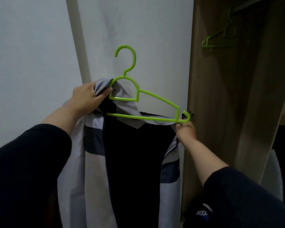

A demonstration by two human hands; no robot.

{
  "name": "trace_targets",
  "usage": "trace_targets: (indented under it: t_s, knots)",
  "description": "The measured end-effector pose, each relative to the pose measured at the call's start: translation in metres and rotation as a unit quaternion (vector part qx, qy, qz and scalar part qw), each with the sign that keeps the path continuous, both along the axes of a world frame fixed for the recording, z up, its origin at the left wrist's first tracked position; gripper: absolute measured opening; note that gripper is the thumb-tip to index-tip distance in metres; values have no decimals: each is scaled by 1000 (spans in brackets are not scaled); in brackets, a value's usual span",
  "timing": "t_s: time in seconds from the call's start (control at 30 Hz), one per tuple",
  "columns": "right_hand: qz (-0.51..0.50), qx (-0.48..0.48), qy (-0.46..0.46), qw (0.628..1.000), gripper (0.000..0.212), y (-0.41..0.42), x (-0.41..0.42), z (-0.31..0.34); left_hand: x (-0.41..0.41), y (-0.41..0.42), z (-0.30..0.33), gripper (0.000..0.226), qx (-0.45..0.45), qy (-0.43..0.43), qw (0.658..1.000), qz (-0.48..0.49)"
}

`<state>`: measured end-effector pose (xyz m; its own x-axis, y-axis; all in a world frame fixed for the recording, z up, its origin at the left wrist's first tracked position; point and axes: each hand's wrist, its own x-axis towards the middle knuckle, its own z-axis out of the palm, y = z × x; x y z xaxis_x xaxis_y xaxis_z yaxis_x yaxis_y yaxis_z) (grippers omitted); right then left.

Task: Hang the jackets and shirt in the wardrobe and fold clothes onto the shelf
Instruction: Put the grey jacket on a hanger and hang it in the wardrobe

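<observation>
Up in front of the pale wall (39, 55), the left hand (87, 97) grips a bunched grey fold of the jacket (95, 162) together with the left end of the green hanger (138, 102), fingers curled round both. Lower and to the right, the right hand (186, 130) pinches the jacket's other shoulder just under the hanger's small end hook. Tilted down to the right, the hanger has its right arm bare above the cloth. Grey with navy bands and a dark lining, the jacket hangs open between the two dark sleeves. Beyond stands the wooden wardrobe (220, 112), with a second green hanger (220, 37) hung on its rail.
</observation>
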<state>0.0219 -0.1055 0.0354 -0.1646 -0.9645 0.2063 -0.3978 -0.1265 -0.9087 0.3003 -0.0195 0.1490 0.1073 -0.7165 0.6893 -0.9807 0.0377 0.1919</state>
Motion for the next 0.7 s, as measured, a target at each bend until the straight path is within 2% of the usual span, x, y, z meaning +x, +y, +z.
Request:
trace_targets:
  t_s: [0.1,0.2,0.27,0.33,0.43,0.53,0.6,0.7]
  knots:
    - [36,-67,20,997,24,-5,-5,16,14,7,-9,81,-2,32,999,4]
    - [70,-104,-34,992,15,-6,-10,38,27,7,-11,79,-5,59,998,-4]
    - [63,-123,-31,990,34,-8,-11,52,31,6,-14,75,-3,43,999,-8]
    - [59,-168,10,984,48,-7,-11,67,33,5,-19,74,-3,16,1000,-3]
    - [30,-200,85,976,53,-4,-12,88,32,1,-24,68,-14,-41,999,12]
    - [4,-170,118,978,54,-2,-15,104,20,-3,-23,46,8,-98,995,28]
    - [2,-140,81,987,49,3,-13,115,8,-7,-21,39,14,-120,991,54]
    - [-10,-84,-41,996,41,7,-5,128,-7,-17,-21,32,-6,-119,988,93]
